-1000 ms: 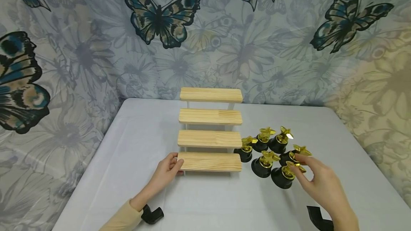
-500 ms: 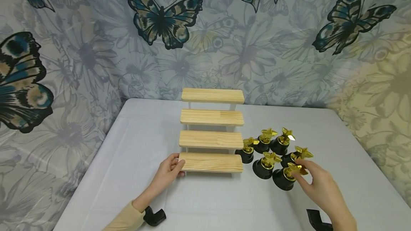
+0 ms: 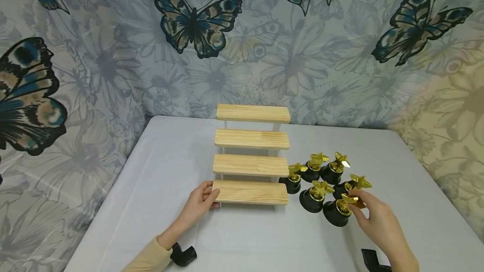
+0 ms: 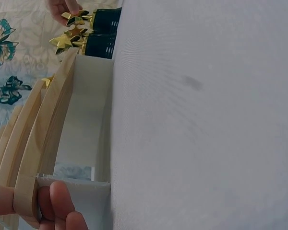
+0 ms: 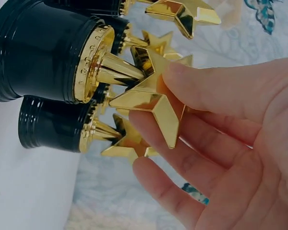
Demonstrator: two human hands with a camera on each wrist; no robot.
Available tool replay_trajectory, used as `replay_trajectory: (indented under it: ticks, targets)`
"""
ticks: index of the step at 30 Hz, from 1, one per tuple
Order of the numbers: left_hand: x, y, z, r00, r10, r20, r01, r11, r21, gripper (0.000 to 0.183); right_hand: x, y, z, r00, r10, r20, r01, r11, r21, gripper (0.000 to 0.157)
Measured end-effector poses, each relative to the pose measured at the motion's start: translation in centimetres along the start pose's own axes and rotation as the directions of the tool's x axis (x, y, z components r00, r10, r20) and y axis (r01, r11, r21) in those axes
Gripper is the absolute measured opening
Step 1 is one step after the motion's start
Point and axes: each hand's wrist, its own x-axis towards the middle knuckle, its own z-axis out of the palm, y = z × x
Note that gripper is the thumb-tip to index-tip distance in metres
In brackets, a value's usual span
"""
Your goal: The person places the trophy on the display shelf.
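Note:
My left hand [image 3: 197, 205] grips the left end of the lowest board of a tiered wooden stand [image 3: 251, 192]. In the left wrist view, its fingers [image 4: 61, 201] curl beneath the board. To the right of the stand, my right hand [image 3: 382, 221] pinches the gold star of the nearest trophy [image 3: 335, 215]. That trophy has a black round base, which stands upright on the table. The right wrist view shows my thumb [image 5: 201, 86] on the star [image 5: 156, 93] and fingers behind it. Another trophy [image 5: 53, 122] stands close by.
Several like trophies [image 3: 311, 201] cluster between the stand and my right hand. A white cloth covers the table [image 3: 264, 242]. Butterfly-patterned fabric [image 3: 242, 74] hangs right behind the table's back edge. Black straps [image 3: 183, 256] sit at both wrists.
My right hand has come slightly down and toward me, its thumb settling on the trophy's star. My left hand keeps its hold on the stand. The head view has shifted a little.

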Motion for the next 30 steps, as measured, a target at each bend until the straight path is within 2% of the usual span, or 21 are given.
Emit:
replay_trajectory:
  ticks: [8, 17, 20, 23, 25, 28, 30]
  targets:
    - [-0.2, 0.0, -0.1, 1.000, -0.008, 0.013, 0.008, 1.000, -0.012, 0.049, -0.2, -0.5, -0.4, 0.996, -0.051, -0.067, 0.050, 0.999, -0.019, 0.039]
    - [0.0, 0.4, 0.0, 1.000, -0.014, -0.026, 0.014, 1.000, -0.010, 0.046, 0.9, -2.7, -3.7, 0.982, -0.120, -0.148, 0.112, 0.992, -0.064, 0.046]
    - [-0.1, 0.6, 0.1, 1.000, -0.009, -0.029, 0.009, 1.000, -0.005, 0.044, 1.5, -3.4, -4.8, 0.966, -0.161, -0.201, 0.154, 0.987, -0.052, 0.046]
    - [-0.5, 1.9, 0.2, 1.000, -0.006, -0.028, 0.006, 1.000, 0.005, 0.041, 2.2, -4.0, -5.5, 0.946, -0.200, -0.253, 0.200, 0.979, -0.025, 0.031]
    - [-0.6, 2.2, 0.2, 1.000, -0.004, -0.021, 0.004, 1.000, 0.003, 0.041, 2.8, -4.4, -5.9, 0.929, -0.231, -0.290, 0.240, 0.971, -0.005, 0.039]
    - [-0.5, 1.5, 0.2, 1.000, -0.001, -0.015, 0.001, 1.000, 0.003, 0.044, 3.7, -5.1, -6.5, 0.905, -0.273, -0.327, 0.289, 0.957, 0.003, 0.062]
    - [-0.2, 0.5, 0.1, 1.000, 0.002, -0.013, -0.003, 1.000, -0.005, 0.046, 4.3, -5.7, -6.9, 0.899, -0.291, -0.326, 0.309, 0.951, 0.002, 0.062]
